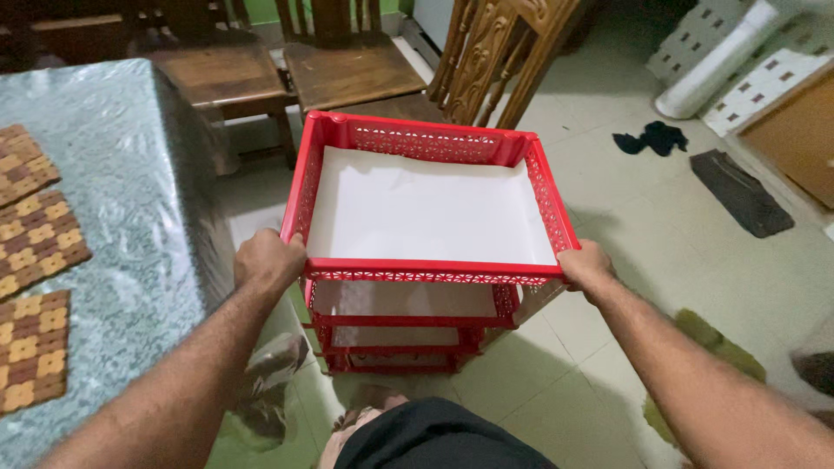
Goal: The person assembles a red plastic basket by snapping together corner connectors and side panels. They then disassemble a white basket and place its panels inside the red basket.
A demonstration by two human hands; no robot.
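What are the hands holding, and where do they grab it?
Both hands hold the red rack's top tray: the left hand grips its near left corner, the right hand its near right corner.

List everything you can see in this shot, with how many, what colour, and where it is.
Tiered rack: one, red, perforated walls, on the floor in the centre.
Top tray: one, red, lined with white paper, gripped at its two near corners.
Table: one, grey-green shiny cover, left.
Woven mats: four, brown and tan, along the table's left edge.
Chairs: at least three, dark wood, behind the rack.
Cloths: two, dark, on the floor at right.
Rolled sheet: one, white, top right.
Left hand: on the tray's near left corner.
Right hand: on the near right corner.
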